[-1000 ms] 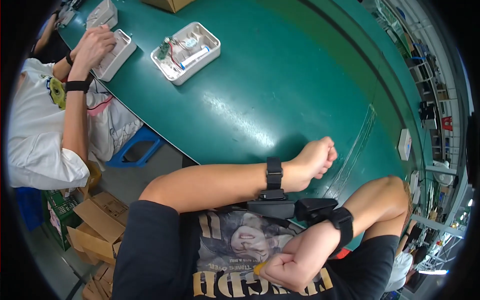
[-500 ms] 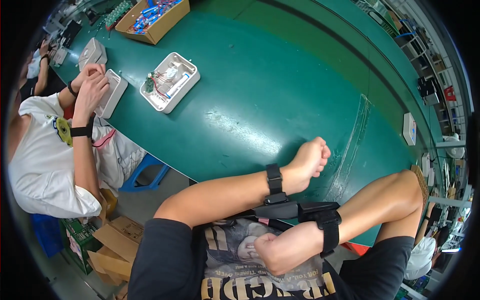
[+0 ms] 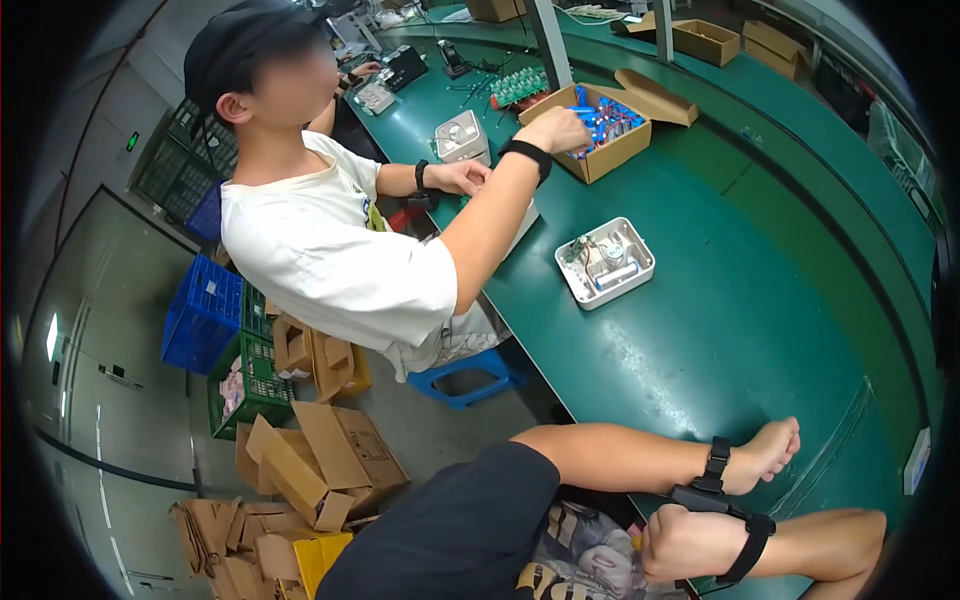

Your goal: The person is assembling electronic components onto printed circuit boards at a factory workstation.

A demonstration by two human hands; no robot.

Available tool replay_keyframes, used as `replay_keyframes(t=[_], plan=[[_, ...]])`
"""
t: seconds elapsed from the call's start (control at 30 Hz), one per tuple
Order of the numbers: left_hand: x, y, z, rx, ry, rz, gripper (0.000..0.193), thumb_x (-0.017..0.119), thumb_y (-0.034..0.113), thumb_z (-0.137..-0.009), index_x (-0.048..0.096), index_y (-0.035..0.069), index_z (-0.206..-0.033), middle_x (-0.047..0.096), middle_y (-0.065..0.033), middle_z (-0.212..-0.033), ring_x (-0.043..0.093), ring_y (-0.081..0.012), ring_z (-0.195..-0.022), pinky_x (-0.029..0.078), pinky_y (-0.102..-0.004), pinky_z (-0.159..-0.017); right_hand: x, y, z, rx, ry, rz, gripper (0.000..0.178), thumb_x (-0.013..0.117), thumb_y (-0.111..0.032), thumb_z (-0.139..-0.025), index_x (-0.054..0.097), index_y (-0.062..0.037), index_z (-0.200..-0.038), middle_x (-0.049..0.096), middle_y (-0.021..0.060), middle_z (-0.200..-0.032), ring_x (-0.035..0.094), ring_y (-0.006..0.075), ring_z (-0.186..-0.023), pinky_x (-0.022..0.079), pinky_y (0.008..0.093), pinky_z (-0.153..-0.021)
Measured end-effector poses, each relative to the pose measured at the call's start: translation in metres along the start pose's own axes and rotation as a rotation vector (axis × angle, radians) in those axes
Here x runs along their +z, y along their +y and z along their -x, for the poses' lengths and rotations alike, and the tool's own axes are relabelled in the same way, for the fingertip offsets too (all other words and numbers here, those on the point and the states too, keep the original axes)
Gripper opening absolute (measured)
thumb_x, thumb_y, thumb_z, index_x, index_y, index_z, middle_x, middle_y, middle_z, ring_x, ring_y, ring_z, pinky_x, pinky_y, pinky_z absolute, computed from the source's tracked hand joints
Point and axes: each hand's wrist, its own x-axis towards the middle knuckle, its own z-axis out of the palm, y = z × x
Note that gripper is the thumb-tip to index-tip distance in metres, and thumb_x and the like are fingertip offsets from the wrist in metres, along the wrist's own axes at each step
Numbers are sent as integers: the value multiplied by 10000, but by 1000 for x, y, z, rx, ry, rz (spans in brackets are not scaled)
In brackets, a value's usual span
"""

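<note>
My left hand [image 3: 765, 457] rests over the green table with its fingers curled closed, and nothing shows in it. Nearer my body, my right hand [image 3: 692, 541] is a closed fist in front of my printed shirt [image 3: 590, 550], with nothing visible in it. The forearms cross close to each other. A black strap [image 3: 716, 464] circles the left wrist and another black strap [image 3: 750, 550] the right. Farther along the table lies an open white plastic housing [image 3: 604, 264] holding wires, a small green board and a white-and-blue cylinder. Neither hand touches it.
At my left, a co-worker [image 3: 330, 250] in a white shirt reaches into a cardboard box [image 3: 620, 150] of blue wired parts. Another white housing [image 3: 460, 137] stands beyond. A blue stool [image 3: 465, 378], crates and cardboard boxes [image 3: 350, 450] occupy the floor.
My view has swung left, so the table and my arms appear farther right. The co-worker's one hand has moved from the white housing into the box. My hands stay closed.
</note>
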Motion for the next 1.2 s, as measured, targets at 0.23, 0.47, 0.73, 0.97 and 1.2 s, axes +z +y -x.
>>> replay_keyframes(t=[0.23,0.47,0.73,0.97,1.2], plan=[[-32,33,-38,10,-328,-16,413,423,485,-1042,529,160,-810,465,42,-657,423,-114,-578,362,-308,-573,-6,47,40,224,276,-286,220,698,-244,-704,556,-146,-569,481,-31,-544,522,200,-529,364,348,-506],[-63,119,-23,286,-130,-14,502,440,522,-1083,669,86,-1176,646,16,-814,595,-151,-701,502,-325,-726,119,90,155,948,1403,-1368,532,612,-367,-1026,423,-118,-596,390,-3,-551,379,165,-496,306,328,-508],[-85,129,-31,224,-389,-108,476,456,360,-1121,497,105,-1520,618,16,-994,551,-73,-768,451,-216,-653,174,95,160,620,1447,-1952,593,445,-522,-1085,345,-139,-643,303,-18,-546,289,147,-481,260,343,-497],[-77,124,-20,256,-372,-157,413,519,320,-1102,512,109,-1457,516,48,-856,439,-21,-700,370,-172,-599,181,92,163,655,1525,-2061,591,395,-583,-1092,386,-148,-692,311,-20,-541,301,143,-464,290,341,-494],[-78,125,-25,188,-270,-240,510,524,385,-1099,465,118,-1530,510,49,-884,441,-27,-711,352,-169,-615,175,89,162,784,1530,-2089,527,393,-609,-1089,455,-155,-829,370,-1,-570,368,163,-501,353,354,-543]])
